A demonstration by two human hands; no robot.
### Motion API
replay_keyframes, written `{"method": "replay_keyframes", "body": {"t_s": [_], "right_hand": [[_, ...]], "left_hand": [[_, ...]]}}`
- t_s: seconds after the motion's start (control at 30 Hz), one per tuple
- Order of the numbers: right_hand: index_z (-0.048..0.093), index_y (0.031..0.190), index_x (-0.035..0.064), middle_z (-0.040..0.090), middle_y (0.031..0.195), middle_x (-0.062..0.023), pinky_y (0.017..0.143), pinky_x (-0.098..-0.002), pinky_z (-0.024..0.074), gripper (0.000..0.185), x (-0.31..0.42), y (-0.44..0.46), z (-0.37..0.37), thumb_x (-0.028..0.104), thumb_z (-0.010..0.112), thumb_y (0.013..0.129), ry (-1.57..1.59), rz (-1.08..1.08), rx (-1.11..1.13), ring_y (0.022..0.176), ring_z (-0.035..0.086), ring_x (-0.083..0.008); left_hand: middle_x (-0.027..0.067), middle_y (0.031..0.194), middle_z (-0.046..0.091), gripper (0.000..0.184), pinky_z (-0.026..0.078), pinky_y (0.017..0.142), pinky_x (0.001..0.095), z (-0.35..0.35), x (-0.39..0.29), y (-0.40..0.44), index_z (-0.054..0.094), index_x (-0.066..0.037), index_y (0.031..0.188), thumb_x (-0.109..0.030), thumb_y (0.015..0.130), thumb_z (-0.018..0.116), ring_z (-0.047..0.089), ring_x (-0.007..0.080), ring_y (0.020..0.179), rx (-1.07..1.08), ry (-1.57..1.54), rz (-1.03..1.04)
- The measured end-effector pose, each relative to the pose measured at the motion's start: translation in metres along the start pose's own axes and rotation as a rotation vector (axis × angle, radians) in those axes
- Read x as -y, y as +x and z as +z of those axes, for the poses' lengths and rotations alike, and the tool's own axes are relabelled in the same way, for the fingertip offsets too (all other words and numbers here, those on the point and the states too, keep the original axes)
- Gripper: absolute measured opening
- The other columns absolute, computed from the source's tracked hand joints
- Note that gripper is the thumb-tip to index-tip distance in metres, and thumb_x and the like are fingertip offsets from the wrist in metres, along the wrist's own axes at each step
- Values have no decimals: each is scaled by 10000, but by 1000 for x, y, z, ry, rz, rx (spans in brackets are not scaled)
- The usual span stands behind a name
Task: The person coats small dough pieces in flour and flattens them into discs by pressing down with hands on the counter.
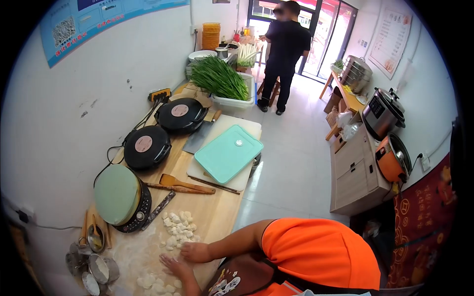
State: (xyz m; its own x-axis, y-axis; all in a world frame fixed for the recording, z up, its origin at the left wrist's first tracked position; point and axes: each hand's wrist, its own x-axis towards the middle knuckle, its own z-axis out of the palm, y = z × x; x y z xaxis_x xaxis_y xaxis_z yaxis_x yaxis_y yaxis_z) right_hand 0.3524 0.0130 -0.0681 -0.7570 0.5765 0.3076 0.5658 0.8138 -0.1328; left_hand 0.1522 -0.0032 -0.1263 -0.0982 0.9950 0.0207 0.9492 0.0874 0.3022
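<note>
My right hand (195,251) is on the floured wooden table, its fingers curled in beside a pile of small pale dough pieces (179,228). What those fingers hold, if anything, is hidden. Lower down, my left hand (177,269) lies palm down with its fingers spread. More flattened dough pieces (154,283) sit just below it. White flour (131,254) covers the tabletop to the left of both hands.
Beyond the dough lie a dark flat strip (159,209), wooden spatulas (180,186) and a mint-green lid (229,153) on a cutting board. Black round pans (147,147), a green-topped cooker (117,195) and metal bowls (98,269) line the wall. A person in black (286,49) stands near the door.
</note>
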Motion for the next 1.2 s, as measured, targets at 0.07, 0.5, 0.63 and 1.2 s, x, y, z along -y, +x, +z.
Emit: {"method": "replay_keyframes", "body": {"t_s": [0.07, 0.5, 0.63, 1.2], "right_hand": [[658, 889, 111, 629, 994, -48, 908, -384, 431, 175, -8, -8, 2, 274, 613, 839, -32, -4, -6, 1023, 568, -219], [634, 923, 105, 598, 890, -74, 772, -400, 499, 141, -13, -25, 11, 228, 604, 862, 52, 72, -128, 845, 589, -246], [661, 1051, 105, 602, 956, -92, 781, -415, 484, 213, -19, -36, -37, 191, 596, 868, 96, 59, 107, 880, 610, -269], [633, 1095, 61, 614, 1084, -145, 943, -447, 477, 315, 45, -18, -2, 272, 707, 874, 288, 111, 86, 1042, 609, -335]], "left_hand": [[164, 1714, 249, 692, 121, 1250, 647, -38, -67, -12, 304, -41, 1615, -272, 1007, 540, 161, 353, 1610, 43, 158, -99], [186, 1726, 221, 762, 91, 1241, 672, -26, -42, 8, 319, -35, 1617, -311, 982, 637, 140, 343, 1615, 84, 84, 81], [132, 1608, 427, 582, 290, 1211, 591, -49, 8, 21, 494, -102, 1501, -173, 949, 665, 359, 341, 1508, -22, 41, 350], [130, 1669, 355, 616, 119, 1271, 612, -55, 19, -31, 406, -73, 1578, -320, 1033, 552, 263, 282, 1578, -34, 145, 48]]}}
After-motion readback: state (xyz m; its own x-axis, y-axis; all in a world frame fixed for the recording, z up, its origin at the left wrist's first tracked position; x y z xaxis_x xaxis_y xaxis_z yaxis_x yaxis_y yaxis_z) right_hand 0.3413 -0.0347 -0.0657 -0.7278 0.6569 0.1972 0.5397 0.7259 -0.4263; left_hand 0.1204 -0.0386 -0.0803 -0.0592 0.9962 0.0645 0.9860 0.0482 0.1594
